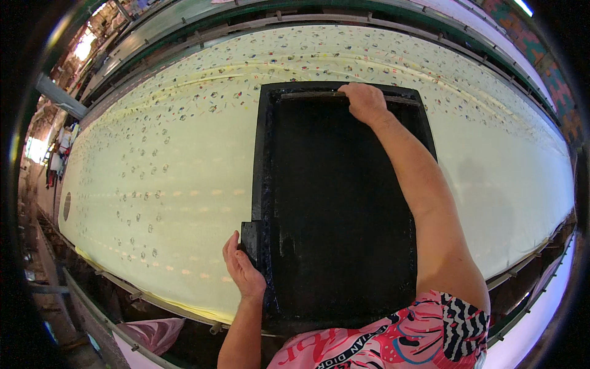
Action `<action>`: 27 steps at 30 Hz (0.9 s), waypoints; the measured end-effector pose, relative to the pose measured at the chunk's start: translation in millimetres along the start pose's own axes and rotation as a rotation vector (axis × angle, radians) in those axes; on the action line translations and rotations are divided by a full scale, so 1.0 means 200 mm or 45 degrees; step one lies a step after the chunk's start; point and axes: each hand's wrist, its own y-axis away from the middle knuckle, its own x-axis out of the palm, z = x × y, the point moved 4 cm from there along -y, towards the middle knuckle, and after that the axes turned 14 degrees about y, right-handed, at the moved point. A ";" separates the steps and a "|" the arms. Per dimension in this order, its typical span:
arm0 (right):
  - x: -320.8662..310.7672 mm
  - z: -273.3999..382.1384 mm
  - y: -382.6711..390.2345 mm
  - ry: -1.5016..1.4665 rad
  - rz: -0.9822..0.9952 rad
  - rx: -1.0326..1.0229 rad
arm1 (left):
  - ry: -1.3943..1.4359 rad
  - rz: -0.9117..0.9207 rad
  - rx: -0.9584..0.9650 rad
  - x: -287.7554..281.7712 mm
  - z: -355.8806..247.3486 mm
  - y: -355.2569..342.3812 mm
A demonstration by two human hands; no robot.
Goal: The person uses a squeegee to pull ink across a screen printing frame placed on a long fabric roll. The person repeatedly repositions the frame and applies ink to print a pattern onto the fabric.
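A large black screen printing frame (344, 203) lies on pale yellow fabric (203, 221) right before me. My right hand (367, 103) reaches across to its far end, fingers closed round a long thin squeegee (307, 95). That squeegee lies crosswise along the inner far edge. At the near left side, my left hand (244, 270) is curled against a small black block (251, 237) on the frame's edge. Its fingertips are on the outer side of the block; part of the grip is hidden. Small grey printed motifs (147, 172) dot the fabric left of the frame.
Fabric beyond the frame carries multicoloured motifs (215, 92) and some wrinkles. A metal rail (184, 307) runs along the table's near edge. Another long table (160, 31) stands at the back. Pinkish cloth (153, 332) hangs low at the near left. A grey post (61, 95) rises at far left.
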 end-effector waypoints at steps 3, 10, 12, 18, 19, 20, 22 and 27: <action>0.02 -0.09 0.01 -0.036 -0.043 -0.032 | -0.005 0.012 0.014 0.00 0.01 0.00; -0.07 -0.14 0.00 0.040 0.302 -0.162 | -0.024 0.028 0.044 0.01 0.01 0.00; -0.09 -0.13 0.08 0.015 0.341 -0.200 | -0.017 0.032 0.051 0.01 -0.01 -0.01; -0.29 0.11 0.58 -0.034 0.367 -0.262 | 0.023 0.034 0.051 0.00 0.01 -0.02; -0.31 0.14 0.69 -0.044 0.422 -0.247 | 0.030 0.039 0.047 0.01 0.02 -0.03; -0.36 0.18 0.80 -0.039 0.443 -0.240 | 0.041 0.047 0.043 0.02 0.02 -0.03; -0.44 0.29 1.02 -0.031 0.487 -0.250 | 0.085 0.016 0.056 0.02 -0.01 -0.02; -0.59 0.52 1.56 -0.043 0.497 -0.229 | -0.006 0.048 0.176 0.01 0.00 -0.01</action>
